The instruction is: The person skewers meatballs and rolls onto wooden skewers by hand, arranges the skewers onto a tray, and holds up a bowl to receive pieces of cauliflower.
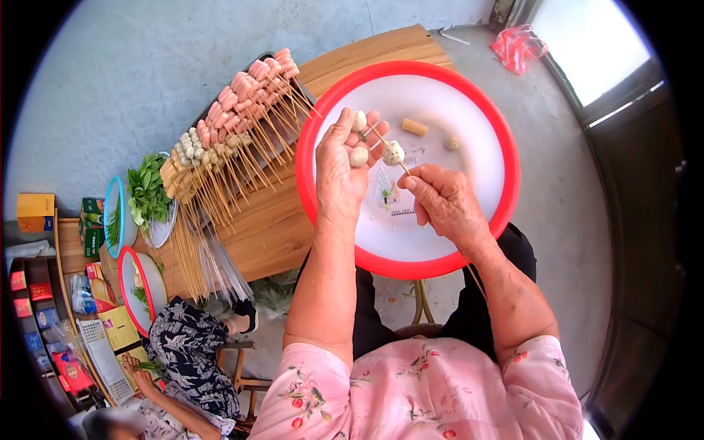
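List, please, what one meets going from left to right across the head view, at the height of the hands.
Blue-rimmed basin → leafy greens → heap of finished skewers → left hand holding fish balls → fish ball on the skewer → right hand → right rim of the red-rimmed basin.

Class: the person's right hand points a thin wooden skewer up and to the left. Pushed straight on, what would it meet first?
Probably the pale round food balls held in the left hand; depth is unclear. The right hand grips the wooden skewer.
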Action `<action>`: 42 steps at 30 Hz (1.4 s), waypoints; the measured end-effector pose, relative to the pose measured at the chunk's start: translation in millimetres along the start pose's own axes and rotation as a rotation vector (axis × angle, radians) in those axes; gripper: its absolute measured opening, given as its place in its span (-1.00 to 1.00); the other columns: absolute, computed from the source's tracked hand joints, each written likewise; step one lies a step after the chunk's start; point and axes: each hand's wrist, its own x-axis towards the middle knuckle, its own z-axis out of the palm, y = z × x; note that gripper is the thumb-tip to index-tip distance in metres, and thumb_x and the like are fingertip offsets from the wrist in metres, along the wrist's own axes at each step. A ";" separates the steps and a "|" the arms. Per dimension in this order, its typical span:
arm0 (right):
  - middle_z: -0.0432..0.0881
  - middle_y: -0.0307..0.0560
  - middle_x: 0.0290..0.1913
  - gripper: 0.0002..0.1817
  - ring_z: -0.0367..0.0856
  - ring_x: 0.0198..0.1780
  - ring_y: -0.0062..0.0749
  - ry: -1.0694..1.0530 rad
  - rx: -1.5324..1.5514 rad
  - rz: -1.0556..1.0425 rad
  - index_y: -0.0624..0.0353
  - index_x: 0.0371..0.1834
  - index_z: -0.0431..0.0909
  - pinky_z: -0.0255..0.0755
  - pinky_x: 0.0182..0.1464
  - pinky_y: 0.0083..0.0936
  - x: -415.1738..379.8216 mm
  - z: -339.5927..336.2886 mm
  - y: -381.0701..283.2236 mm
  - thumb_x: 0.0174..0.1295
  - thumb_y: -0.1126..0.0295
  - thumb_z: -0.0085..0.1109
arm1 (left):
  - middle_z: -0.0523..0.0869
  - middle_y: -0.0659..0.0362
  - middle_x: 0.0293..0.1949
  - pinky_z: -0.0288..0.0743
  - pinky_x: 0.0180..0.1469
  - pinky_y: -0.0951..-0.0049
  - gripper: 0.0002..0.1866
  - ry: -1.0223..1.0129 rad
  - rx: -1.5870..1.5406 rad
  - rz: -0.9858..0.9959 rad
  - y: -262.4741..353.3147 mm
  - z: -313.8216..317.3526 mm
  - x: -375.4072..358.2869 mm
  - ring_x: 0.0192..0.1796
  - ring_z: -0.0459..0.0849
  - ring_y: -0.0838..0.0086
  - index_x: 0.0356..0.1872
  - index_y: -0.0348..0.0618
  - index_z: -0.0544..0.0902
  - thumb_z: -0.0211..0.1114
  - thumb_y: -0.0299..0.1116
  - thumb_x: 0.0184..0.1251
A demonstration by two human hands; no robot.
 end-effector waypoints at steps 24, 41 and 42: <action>0.44 -0.09 -0.78 -0.76 0.41 -0.70 -0.49 -0.009 -0.096 -0.030 0.33 -0.42 0.53 0.33 -0.53 -0.43 7.3 19.6 7.5 0.29 0.37 0.02 | 0.55 -0.03 -0.12 0.55 -0.06 0.29 -0.60 0.023 -0.134 0.062 -11.2 -0.3 -1.9 -0.10 0.60 0.28 -0.09 -0.30 0.39 0.15 -0.12 0.35; 0.41 -0.26 -0.77 -0.74 0.21 -0.78 -0.70 0.024 -0.033 -0.010 0.26 -0.29 0.58 0.13 -0.71 -0.62 8.8 24.3 16.1 0.34 0.30 -0.01 | 0.58 0.01 -0.17 0.52 -0.12 0.29 -0.72 0.031 -0.099 0.044 -13.5 3.8 -6.3 -0.14 0.63 0.30 -0.12 -0.25 0.42 0.14 -0.24 0.35; 0.41 -0.26 -0.77 -0.74 0.21 -0.78 -0.70 0.025 -0.033 -0.009 0.26 -0.29 0.58 0.13 -0.71 -0.62 8.8 24.6 15.1 0.34 0.30 -0.01 | 0.58 0.01 -0.17 0.52 -0.12 0.29 -0.72 0.030 -0.100 0.042 -13.6 4.5 -7.0 -0.14 0.63 0.30 -0.12 -0.25 0.42 0.14 -0.24 0.35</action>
